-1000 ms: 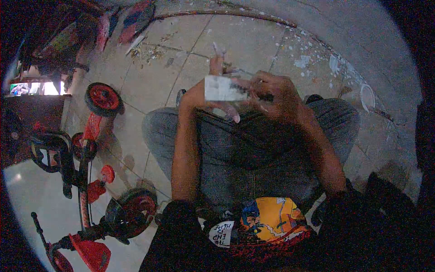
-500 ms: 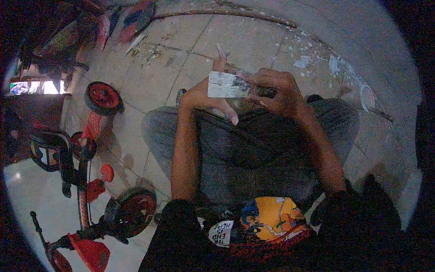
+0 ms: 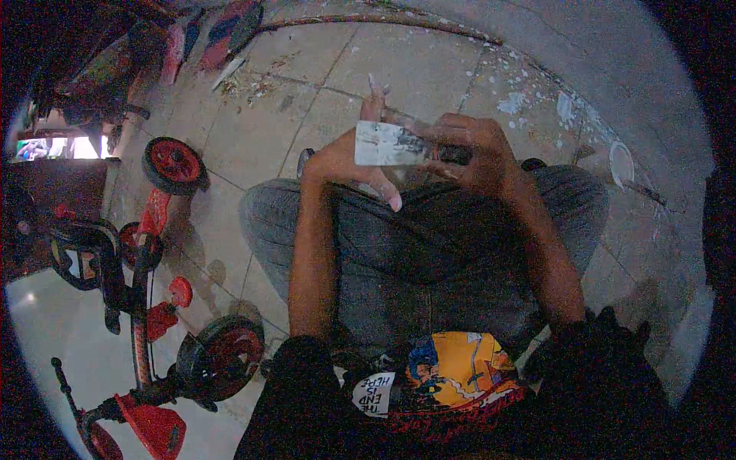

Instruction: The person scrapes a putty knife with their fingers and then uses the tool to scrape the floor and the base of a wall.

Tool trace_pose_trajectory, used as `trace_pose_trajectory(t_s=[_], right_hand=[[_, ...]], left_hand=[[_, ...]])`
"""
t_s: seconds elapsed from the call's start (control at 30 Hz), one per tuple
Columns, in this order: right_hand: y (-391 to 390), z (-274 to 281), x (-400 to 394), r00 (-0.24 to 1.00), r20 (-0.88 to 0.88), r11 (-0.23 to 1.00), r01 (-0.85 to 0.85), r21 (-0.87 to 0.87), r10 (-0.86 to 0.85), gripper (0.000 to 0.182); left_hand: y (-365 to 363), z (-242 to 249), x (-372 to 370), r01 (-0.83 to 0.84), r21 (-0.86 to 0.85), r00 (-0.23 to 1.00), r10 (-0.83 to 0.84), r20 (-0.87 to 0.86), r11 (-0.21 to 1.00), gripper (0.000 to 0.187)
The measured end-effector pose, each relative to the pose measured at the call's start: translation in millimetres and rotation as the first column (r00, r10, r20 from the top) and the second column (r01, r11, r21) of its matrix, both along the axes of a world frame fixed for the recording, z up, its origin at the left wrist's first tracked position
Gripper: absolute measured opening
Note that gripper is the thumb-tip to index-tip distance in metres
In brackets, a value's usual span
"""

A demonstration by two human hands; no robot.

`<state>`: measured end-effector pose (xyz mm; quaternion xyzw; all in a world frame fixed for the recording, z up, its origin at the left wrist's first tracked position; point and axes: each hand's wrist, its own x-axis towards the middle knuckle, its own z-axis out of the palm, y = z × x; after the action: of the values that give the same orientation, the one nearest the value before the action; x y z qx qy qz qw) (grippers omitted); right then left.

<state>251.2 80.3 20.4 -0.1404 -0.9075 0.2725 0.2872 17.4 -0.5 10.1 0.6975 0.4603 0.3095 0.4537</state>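
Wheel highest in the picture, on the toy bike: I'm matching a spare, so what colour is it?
Black tyre with a red rim, best seen in the head view.

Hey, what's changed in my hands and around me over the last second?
The pale rectangular piece has moved slightly away from you and to your right, and your right hand has shifted slightly with it. Nothing was visibly taken up or let go. Your left hand is still spread, and the red-and-black ride-on stayed put.
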Motion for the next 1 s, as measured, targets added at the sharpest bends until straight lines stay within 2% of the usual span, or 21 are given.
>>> trace_pose_trajectory(t_s=[0.03, 0.07, 0.1, 0.13, 0.23, 0.3, 0.4, 0.47, 0.53, 0.6, 0.67, 0.73, 0.8, 0.83, 0.9, 0.93, 0.97, 1.0], right_hand=[[-1, 2, 2, 1.000, -0.010, 1.000, -0.027, -0.011, 0.027, 0.054], [-2, 5, 3, 0.998, -0.020, 0.998, -0.054, -0.022, 0.054, 0.054], [-3, 5, 4, 0.998, -0.019, 0.998, -0.054, -0.024, 0.054, 0.054], [-4, 6, 4, 0.999, 0.005, 0.997, -0.052, -0.055, 0.052, 0.053], [-4, 13, 8, 0.996, 0.018, 0.990, -0.090, -0.107, 0.092, 0.053], [-4, 21, 9, 0.991, 0.006, 0.983, -0.130, -0.129, 0.132, 0.053], [-5, 22, 8, 0.995, -0.057, 0.993, -0.089, -0.072, 0.085, 0.054], [-5, 15, 10, 0.996, -0.043, 0.980, -0.089, -0.181, 0.083, 0.053], [-7, 21, 13, 0.997, 0.019, 0.980, -0.068, -0.189, 0.072, 0.053], [-9, 23, 11, 0.995, 0.081, 0.979, -0.048, -0.198, 0.065, 0.054], [-10, 16, 8, 0.999, 0.032, 0.996, 0.038, -0.079, -0.036, 0.054], [-8, 13, 8, 1.000, -0.004, 0.995, -0.016, -0.095, 0.016, 0.055], [-5, 14, 9, 0.997, -0.043, 0.992, -0.070, -0.108, 0.066, 0.056], [-4, 16, 11, 0.998, -0.021, 0.993, -0.067, -0.102, 0.065, 0.057], [-2, 15, 11, 0.998, 0.003, 0.993, -0.066, -0.094, 0.067, 0.058], [-3, 11, 10, 0.999, -0.036, 0.997, 0.019, -0.081, -0.022, 0.057], [-3, 9, 8, 0.991, -0.078, 0.992, 0.104, -0.071, -0.109, 0.057], [-4, 8, 5, 0.991, -0.078, 0.992, 0.104, -0.069, -0.109, 0.057]], left_hand=[[2, -6, -4, 0.000, -0.001, 1.000, 0.000, 0.000, 1.000, 0.153], [4, -10, -8, 0.136, 0.203, 0.929, -0.054, -0.367, 0.970, 0.158], [4, -14, -11, 0.328, 0.331, 0.730, -0.014, -0.684, 0.885, 0.164], [4, -19, -13, 0.327, 0.330, 0.730, -0.015, -0.683, 0.885, 0.164], [2, -13, -5, 0.121, 0.227, 0.933, -0.033, -0.358, 0.966, 0.168], [1, -11, -3, 0.009, 0.111, 0.994, 0.003, -0.110, 0.994, 0.171], [4, -14, -8, 0.083, 0.085, 0.995, -0.078, -0.059, 0.993, 0.170], [1, -12, -9, 0.054, 0.054, 0.998, -0.051, -0.046, 0.997, 0.169], [0, -11, -11, 0.024, 0.023, 0.999, -0.023, -0.036, 0.999, 0.167], [3, -17, -16, 0.082, 0.107, 0.995, -0.075, -0.073, 0.991, 0.165], [9, -16, -24, 0.112, 0.161, 0.991, -0.099, -0.085, 0.981, 0.164], [9, -15, -23, 0.144, 0.216, 0.987, -0.125, -0.101, 0.966, 0.164], [5, -17, -17, 0.009, 0.118, 0.974, -0.035, 0.222, 0.993, 0.159], [5, -16, -17, 0.010, 0.117, 0.974, -0.036, 0.222, 0.993, 0.159], [5, -7, -15, -0.105, 0.073, 0.988, 0.096, 0.124, 0.992, 0.149], [6, -2, -13, -0.106, 0.074, 0.987, 0.097, 0.125, 0.992, 0.149], [7, 5, -10, -0.273, -0.006, 0.944, 0.269, 0.193, 0.962, 0.142], [7, 9, -7, -0.425, -0.096, 0.867, 0.435, 0.245, 0.900, 0.135]])
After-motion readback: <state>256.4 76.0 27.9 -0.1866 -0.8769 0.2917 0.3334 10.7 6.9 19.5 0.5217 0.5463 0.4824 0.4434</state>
